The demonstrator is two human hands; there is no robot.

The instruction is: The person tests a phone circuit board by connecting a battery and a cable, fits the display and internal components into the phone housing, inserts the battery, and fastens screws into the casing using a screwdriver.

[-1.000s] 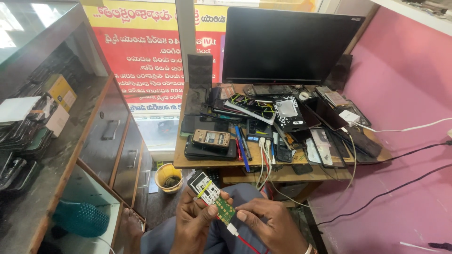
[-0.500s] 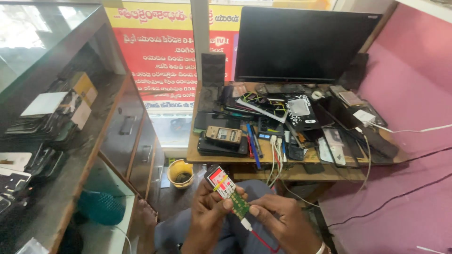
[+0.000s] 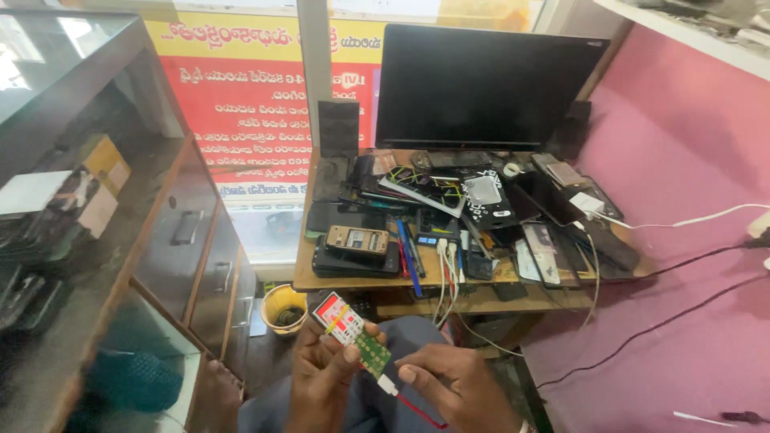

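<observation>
My left hand (image 3: pixel 321 381) grips a small green circuit board (image 3: pixel 353 336) with a red and white panel at its upper end, held over my lap. My right hand (image 3: pixel 459 389) pinches a white plug (image 3: pixel 388 385) with a red wire (image 3: pixel 421 410) at the board's lower end. Both hands sit just in front of the wooden desk (image 3: pixel 353 281).
The desk carries several phones, phone parts, pens and cables, with a dark monitor (image 3: pixel 485 84) at the back. A glass display cabinet (image 3: pixel 88 240) stands at the left. A yellow bucket (image 3: pixel 285 306) sits on the floor under the desk. The pink wall (image 3: pixel 690 265) with hanging cables is at the right.
The view has shifted slightly; my hands with the board stay together in front of the desk, and my right fingers remain at the white plug.
</observation>
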